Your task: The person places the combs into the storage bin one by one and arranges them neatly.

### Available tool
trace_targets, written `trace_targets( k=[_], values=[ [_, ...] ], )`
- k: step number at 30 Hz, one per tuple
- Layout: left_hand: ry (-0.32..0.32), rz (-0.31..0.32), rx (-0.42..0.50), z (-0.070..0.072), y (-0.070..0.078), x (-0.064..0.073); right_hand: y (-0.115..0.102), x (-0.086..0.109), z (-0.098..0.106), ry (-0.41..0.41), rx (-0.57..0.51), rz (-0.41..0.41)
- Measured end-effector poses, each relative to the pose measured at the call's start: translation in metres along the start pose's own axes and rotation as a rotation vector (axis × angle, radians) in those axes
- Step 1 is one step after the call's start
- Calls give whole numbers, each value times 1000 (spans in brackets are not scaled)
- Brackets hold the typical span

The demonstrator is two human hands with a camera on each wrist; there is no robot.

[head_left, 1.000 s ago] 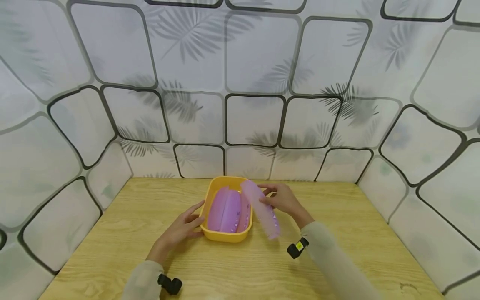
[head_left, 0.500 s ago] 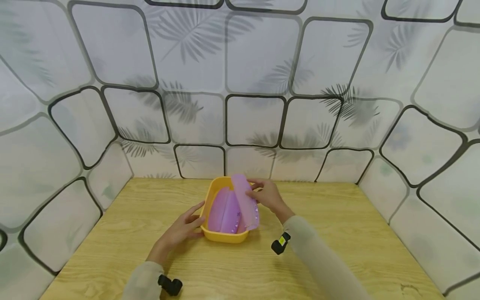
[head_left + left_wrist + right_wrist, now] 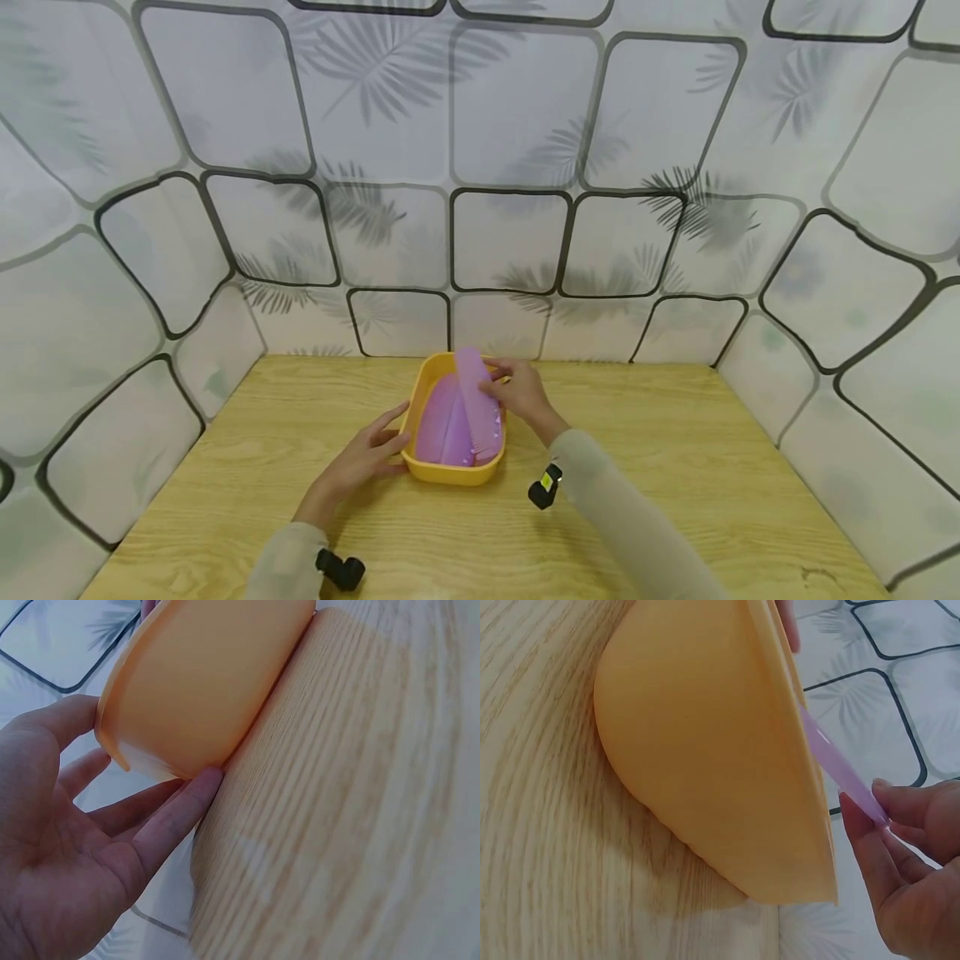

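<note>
In the head view, a yellow plastic tub (image 3: 448, 476) stands on the table with purple, shiny, long flat packets (image 3: 437, 429) inside. My left hand (image 3: 358, 458) rests against the tub's left wall, and the left wrist view shows its fairly straight fingers touching the rim and base. Thumb and fingers of my right hand (image 3: 521, 392) pinch another purple packet (image 3: 478, 408) near its upper end. This packet slants over the tub's right half, its top above the far rim. From the right wrist, the same packet (image 3: 845, 780) appears edge-on, sticking out past the rim.
A light wood-grain table (image 3: 660, 483) carries the tub near its back edge. Patterned cloth walls (image 3: 510, 242) enclose the table at the back and both sides. Each sleeve carries a small black wrist camera (image 3: 341, 570).
My right hand has moved left with its packet, from beside the tub's right rim to over its inside. The left hand and the tub have stayed in place.
</note>
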State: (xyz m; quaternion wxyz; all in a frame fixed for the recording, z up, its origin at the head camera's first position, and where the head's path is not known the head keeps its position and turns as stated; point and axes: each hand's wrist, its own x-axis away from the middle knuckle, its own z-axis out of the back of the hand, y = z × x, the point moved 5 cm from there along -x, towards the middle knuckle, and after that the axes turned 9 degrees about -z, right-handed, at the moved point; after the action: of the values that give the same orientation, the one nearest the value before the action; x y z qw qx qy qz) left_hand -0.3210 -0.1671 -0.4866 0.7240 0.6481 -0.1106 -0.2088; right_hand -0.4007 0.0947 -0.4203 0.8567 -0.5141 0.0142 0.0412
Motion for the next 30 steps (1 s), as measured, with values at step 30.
trace_targets(
  k=[30],
  values=[
    [2,13,4,1,-1,1,-6,-3,-35,-98,246,-55]
  ],
)
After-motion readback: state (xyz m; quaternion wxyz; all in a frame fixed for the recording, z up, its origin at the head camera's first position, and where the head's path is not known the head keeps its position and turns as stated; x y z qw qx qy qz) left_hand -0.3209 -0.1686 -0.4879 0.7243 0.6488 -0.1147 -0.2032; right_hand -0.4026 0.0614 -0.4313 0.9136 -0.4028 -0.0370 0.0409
